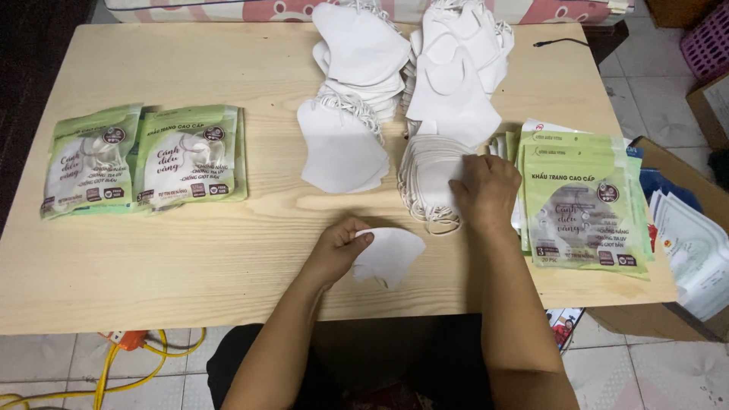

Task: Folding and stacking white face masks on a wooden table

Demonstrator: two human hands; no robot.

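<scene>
Green packets point(144, 159) lie far left, empty pouches point(585, 197) right, mask piles point(410, 61) behind. Left hand point(338, 247) pinches a flat white mask point(391, 254) on the table point(190, 258); right hand point(486, 190), fingers together, presses a mask stack point(429, 178).

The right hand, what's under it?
The right hand rests on a stack of white masks lying on the table. Ear loops stick out at the stack's edge. The masks lower down are covered, so their number can't be seen.

White face masks point(357, 57), green-and-white pouches point(144, 159), pale wood-grain table point(190, 266), yellow cable point(129, 364), pink basket point(706, 38)
</scene>
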